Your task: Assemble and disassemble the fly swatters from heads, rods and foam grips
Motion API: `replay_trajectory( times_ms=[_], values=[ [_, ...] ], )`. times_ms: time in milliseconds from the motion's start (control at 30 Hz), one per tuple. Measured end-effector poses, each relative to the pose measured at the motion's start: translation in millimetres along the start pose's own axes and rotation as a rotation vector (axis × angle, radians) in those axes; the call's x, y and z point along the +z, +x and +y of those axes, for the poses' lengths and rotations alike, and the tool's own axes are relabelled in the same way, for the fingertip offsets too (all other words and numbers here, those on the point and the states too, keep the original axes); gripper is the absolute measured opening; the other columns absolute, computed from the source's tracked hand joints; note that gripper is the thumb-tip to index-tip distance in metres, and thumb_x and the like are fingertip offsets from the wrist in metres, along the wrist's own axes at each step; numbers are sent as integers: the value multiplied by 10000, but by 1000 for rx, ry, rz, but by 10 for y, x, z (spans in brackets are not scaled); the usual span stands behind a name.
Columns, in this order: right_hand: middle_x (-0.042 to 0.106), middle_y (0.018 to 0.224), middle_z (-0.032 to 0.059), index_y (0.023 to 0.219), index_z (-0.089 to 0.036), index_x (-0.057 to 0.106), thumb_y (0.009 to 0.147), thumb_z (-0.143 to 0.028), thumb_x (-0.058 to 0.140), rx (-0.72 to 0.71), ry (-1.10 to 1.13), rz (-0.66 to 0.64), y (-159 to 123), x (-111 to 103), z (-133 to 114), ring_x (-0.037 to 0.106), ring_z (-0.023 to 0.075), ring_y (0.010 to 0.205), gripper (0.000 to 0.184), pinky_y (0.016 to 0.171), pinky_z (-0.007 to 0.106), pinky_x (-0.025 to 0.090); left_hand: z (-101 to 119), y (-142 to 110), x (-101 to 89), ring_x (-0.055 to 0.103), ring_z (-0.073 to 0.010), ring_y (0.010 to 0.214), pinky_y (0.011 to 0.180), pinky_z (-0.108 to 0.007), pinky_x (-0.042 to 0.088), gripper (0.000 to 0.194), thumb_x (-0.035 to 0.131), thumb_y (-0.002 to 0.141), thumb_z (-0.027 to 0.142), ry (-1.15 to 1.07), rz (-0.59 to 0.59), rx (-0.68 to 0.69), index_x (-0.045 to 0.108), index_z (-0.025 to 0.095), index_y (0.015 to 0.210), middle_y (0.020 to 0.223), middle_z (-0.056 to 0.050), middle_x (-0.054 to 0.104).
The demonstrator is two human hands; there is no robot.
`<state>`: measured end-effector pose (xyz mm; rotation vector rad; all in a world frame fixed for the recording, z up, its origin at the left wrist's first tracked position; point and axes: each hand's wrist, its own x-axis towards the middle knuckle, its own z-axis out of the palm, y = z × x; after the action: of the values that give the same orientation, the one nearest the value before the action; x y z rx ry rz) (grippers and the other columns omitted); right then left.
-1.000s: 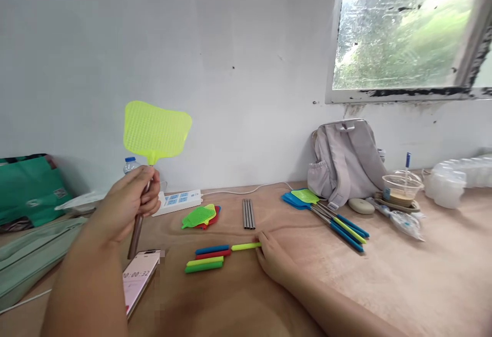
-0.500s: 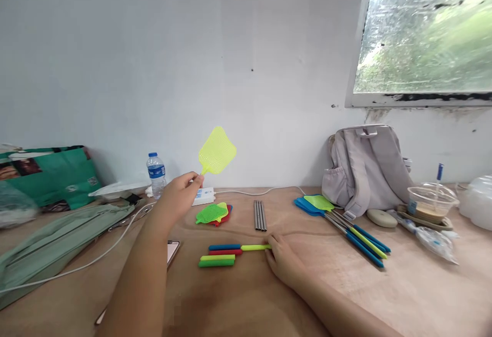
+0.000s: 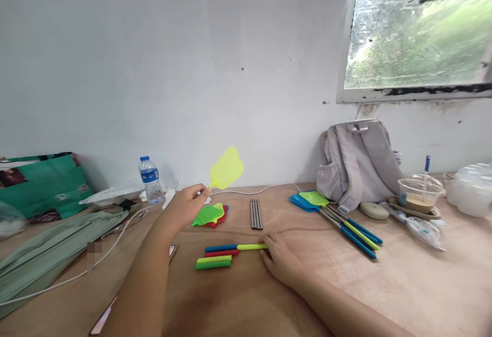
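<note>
The left hand (image 3: 184, 206) is raised above the bench (image 3: 384, 286), its fingers closed around the stem of a yellow swatter head (image 3: 226, 168) that tilts up to the right. The right hand (image 3: 282, 262) lies flat on the bench, fingers loosely spread, fingertips touching the end of a yellow handle sleeve (image 3: 251, 247) beside blue, red and green ones.

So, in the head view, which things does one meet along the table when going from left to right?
green bag → water bottle → left hand holding the yellow swatter → metal rods → right hand → grey backpack → plastic cup
</note>
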<state>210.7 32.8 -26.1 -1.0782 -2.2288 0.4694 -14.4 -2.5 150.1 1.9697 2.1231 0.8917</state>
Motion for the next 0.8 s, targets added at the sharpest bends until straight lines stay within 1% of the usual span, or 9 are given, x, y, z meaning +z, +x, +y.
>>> replay_trajectory(
  times_ms=[133, 200, 300, 467, 533, 667, 733, 800],
  values=[
    [545, 1028, 88, 986, -168, 539, 763, -76, 452, -3, 34, 16, -37, -27, -5, 493, 202, 991, 256, 906, 327, 389, 17, -8, 59, 436, -146, 524, 493, -234, 277, 329, 349, 788, 472, 50, -44, 45, 498, 215, 648, 522, 41, 433],
    [545, 1028, 87, 984, -170, 537, 756, -71, 455, 3, 52, 22, -44, -34, -9, 496, 201, 988, 262, 903, 327, 392, 23, -16, 73, 459, -155, 548, 505, -239, 288, 316, 335, 801, 457, 77, -59, 73, 483, 220, 654, 546, 37, 463],
    [546, 1020, 82, 970, -181, 538, 746, -72, 468, 15, 67, 31, -43, -40, -13, 500, 201, 978, 259, 896, 329, 396, 37, -26, 82, 505, -169, 599, 533, -249, 318, 291, 319, 811, 429, 94, -51, 116, 473, 223, 674, 621, 19, 534],
    [543, 1001, 75, 942, -185, 540, 736, -62, 469, 26, 79, 28, -41, -49, -10, 501, 198, 970, 250, 880, 321, 403, 36, -12, 103, 522, -171, 556, 527, -259, 338, 263, 315, 808, 403, 76, -64, 98, 446, 223, 668, 580, 17, 539],
    [538, 998, 75, 939, -182, 540, 737, -58, 463, 19, 82, 21, -43, -52, -10, 501, 196, 971, 249, 879, 312, 404, 12, 11, 119, 553, -182, 612, 562, -267, 369, 243, 310, 807, 373, 57, -65, 93, 440, 223, 667, 626, 2, 571],
    [531, 1002, 79, 938, -175, 541, 736, -43, 452, -13, 98, 12, -46, -56, -12, 500, 189, 978, 257, 884, 297, 402, -44, 57, 143, 588, -192, 732, 629, -282, 409, 226, 274, 806, 312, 25, -19, 35, 456, 217, 711, 829, -42, 630],
    [532, 1002, 81, 932, -173, 544, 733, -39, 453, -11, 107, 14, -47, -59, -15, 502, 190, 982, 257, 882, 297, 404, -46, 60, 142, 586, -198, 762, 643, -285, 409, 232, 258, 807, 299, 52, 20, 33, 455, 218, 715, 839, -44, 631],
    [534, 1010, 75, 941, -183, 546, 721, -37, 469, -8, 115, 22, -50, -65, -20, 504, 192, 989, 275, 881, 302, 404, -17, 46, 134, 581, -211, 775, 641, -288, 403, 240, 250, 812, 305, 91, 46, 45, 455, 219, 723, 794, -41, 622]
  ],
)
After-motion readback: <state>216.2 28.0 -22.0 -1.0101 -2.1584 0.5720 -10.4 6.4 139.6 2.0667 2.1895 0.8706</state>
